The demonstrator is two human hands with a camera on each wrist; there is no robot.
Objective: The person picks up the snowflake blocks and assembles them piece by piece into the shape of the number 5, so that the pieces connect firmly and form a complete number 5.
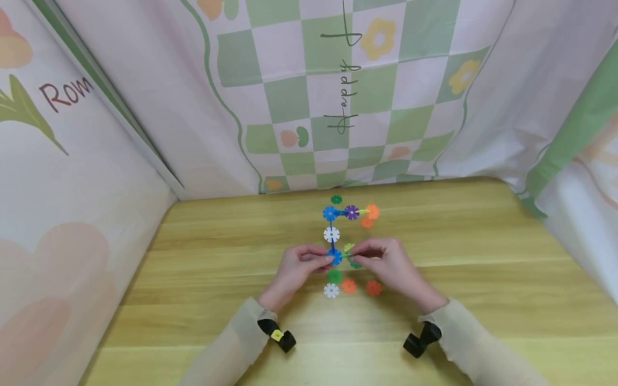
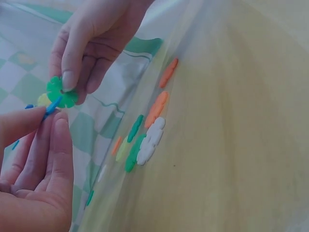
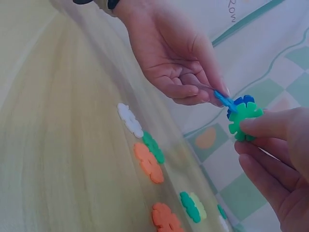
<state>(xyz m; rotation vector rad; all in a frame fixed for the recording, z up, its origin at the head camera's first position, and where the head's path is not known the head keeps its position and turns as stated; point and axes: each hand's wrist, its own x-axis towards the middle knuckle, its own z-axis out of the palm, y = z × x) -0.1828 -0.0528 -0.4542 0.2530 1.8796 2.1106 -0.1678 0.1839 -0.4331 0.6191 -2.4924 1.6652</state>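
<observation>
My left hand (image 1: 300,266) pinches a blue notched flower disc (image 1: 336,258) between thumb and fingers. Opposite it, my right hand (image 1: 390,264) pinches a green flower disc (image 3: 247,115) by its edge. The green disc meets the blue one edge-on, right at its notched rim. From the blue disc a linked chain runs away from me through a white disc (image 1: 331,234) to another blue disc (image 1: 330,213). There it bends right through a purple disc (image 1: 352,212) and ends at an orange disc (image 1: 372,210).
Loose discs lie on the wooden table (image 1: 217,279): a green one (image 1: 334,276), a white one (image 1: 331,290), an orange one (image 1: 348,286) and several others around the hands and chain. Patterned curtains (image 1: 285,102) stand along the table's back and sides.
</observation>
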